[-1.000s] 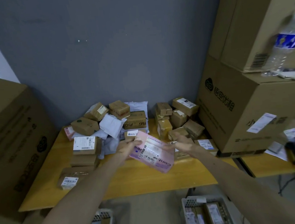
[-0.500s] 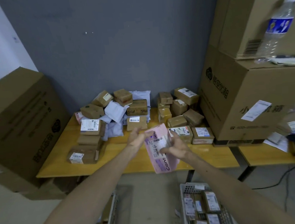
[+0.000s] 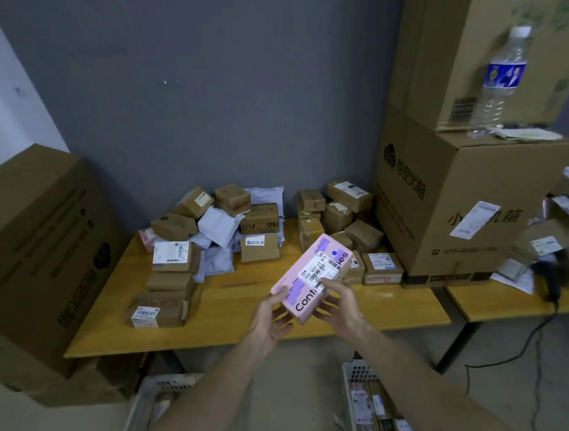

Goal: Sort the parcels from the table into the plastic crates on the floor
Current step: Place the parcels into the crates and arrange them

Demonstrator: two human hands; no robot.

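Head: two hands (image 3: pixel 271 319) (image 3: pixel 341 305); one pink parcel (image 3: pixel 312 274)

1. Place: a parcel sorting room or stockroom, as I read it from what follows.
2. One yellow wooden table (image 3: pixel 251 324) before me, heaped with small brown cardboard parcels (image 3: pixel 173 226). Many of them bear white printed shipping labels (image 3: pixel 170 252) with barcodes.
3. Several white plastic mailer bags (image 3: pixel 217 226), mixed into the same heap.
4. Two large brown cardboard cartons (image 3: pixel 464 206) stacked at my right, and another brown carton (image 3: pixel 38 254) at my left, all printed with logos and lettering.
5. Two pale plastic lattice crates (image 3: pixel 354 377) on the floor at my feet. The right one holds labelled packets.
6. One second yellow table (image 3: pixel 490 304) at my right, carrying more labelled parcels and loose paper slips.
7. A grey painted wall (image 3: pixel 214 101) and a bare pale floor (image 3: pixel 306 357), both plain and utilitarian.
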